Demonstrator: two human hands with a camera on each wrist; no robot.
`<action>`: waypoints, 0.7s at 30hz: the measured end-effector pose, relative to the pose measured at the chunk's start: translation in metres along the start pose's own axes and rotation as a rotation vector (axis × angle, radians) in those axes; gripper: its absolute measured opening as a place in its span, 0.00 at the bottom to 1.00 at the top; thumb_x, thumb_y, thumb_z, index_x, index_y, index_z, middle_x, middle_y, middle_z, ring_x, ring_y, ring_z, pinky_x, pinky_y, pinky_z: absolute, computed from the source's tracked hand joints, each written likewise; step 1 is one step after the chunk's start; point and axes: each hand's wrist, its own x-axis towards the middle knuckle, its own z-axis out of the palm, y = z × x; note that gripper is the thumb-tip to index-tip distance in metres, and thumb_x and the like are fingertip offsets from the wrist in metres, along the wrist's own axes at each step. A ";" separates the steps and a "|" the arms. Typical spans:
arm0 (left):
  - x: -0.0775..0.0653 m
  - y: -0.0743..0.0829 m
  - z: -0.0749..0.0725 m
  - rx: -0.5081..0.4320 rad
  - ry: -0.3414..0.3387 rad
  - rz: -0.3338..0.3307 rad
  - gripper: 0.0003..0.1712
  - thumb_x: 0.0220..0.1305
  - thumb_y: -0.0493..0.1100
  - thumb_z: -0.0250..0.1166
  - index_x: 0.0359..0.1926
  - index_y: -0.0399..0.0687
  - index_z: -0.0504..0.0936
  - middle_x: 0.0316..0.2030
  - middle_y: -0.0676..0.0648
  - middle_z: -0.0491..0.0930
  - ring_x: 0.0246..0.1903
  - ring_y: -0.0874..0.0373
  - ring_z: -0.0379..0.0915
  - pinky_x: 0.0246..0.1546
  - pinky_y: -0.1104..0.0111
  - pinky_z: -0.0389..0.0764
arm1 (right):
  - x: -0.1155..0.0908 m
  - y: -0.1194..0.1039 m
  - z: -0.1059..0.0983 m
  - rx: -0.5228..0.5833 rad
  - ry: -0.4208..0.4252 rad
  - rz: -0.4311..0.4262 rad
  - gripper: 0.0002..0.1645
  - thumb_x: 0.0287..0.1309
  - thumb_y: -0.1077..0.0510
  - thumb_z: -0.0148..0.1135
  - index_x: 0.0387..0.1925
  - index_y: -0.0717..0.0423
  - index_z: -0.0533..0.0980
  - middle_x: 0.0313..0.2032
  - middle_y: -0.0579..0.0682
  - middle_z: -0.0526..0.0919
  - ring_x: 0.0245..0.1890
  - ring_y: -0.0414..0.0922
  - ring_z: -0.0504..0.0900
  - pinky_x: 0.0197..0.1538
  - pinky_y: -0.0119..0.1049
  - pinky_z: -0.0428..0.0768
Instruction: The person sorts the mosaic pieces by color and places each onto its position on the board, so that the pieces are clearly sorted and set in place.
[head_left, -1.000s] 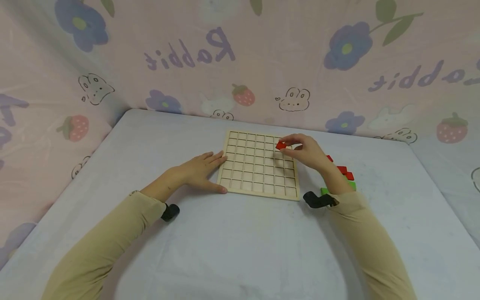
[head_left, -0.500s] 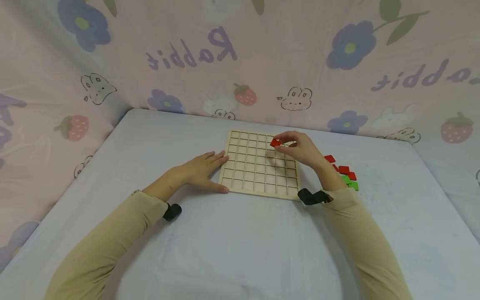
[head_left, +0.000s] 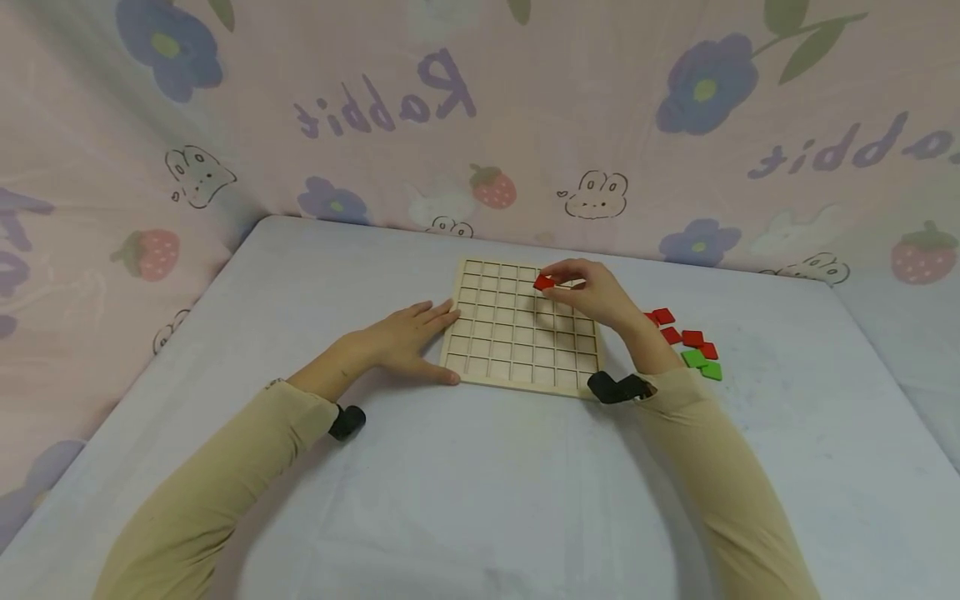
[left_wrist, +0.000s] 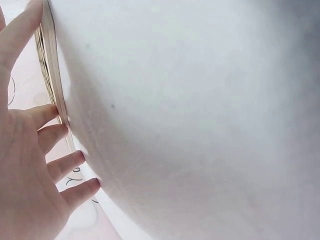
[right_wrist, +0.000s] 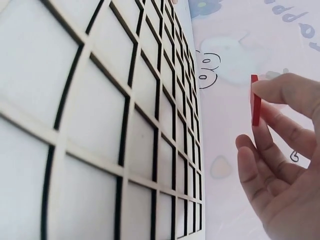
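Note:
A wooden grid board (head_left: 501, 333) with square cells lies on the white table. My left hand (head_left: 405, 340) rests beside it with fingers spread, thumb and fingertips at the board's left edge; in the left wrist view the fingers (left_wrist: 65, 165) reach along that edge. Above the board's far right part, my right hand (head_left: 592, 293) pinches a red square tile (head_left: 543, 283) between thumb and fingers. The right wrist view shows this tile (right_wrist: 255, 100) edge-on, raised off the grid, with the other fingers loosely curled below.
Right of the board lie several loose red tiles (head_left: 692, 338) and two green tiles (head_left: 693, 358), near the right forearm. A printed cloth (head_left: 525, 125) with rabbits and flowers stands behind the table.
My right hand has moved left over the board with the red tile, slowing lately. More of the loose tiles now show beside the forearm. The left hand stays at the board's edge.

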 end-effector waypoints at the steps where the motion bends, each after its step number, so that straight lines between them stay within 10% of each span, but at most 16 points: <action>1: 0.000 0.000 0.000 -0.001 0.000 0.000 0.60 0.55 0.74 0.59 0.76 0.49 0.43 0.76 0.47 0.37 0.74 0.40 0.34 0.72 0.47 0.45 | 0.001 0.000 0.001 0.004 -0.001 0.001 0.24 0.60 0.53 0.63 0.57 0.56 0.76 0.53 0.57 0.78 0.52 0.54 0.76 0.53 0.47 0.75; 21: 0.000 0.000 0.000 -0.011 -0.015 -0.012 0.61 0.55 0.74 0.59 0.76 0.50 0.41 0.76 0.48 0.35 0.75 0.41 0.33 0.73 0.48 0.44 | 0.020 -0.001 0.018 0.018 -0.023 -0.005 0.24 0.60 0.53 0.64 0.56 0.57 0.76 0.51 0.59 0.80 0.55 0.52 0.75 0.57 0.49 0.72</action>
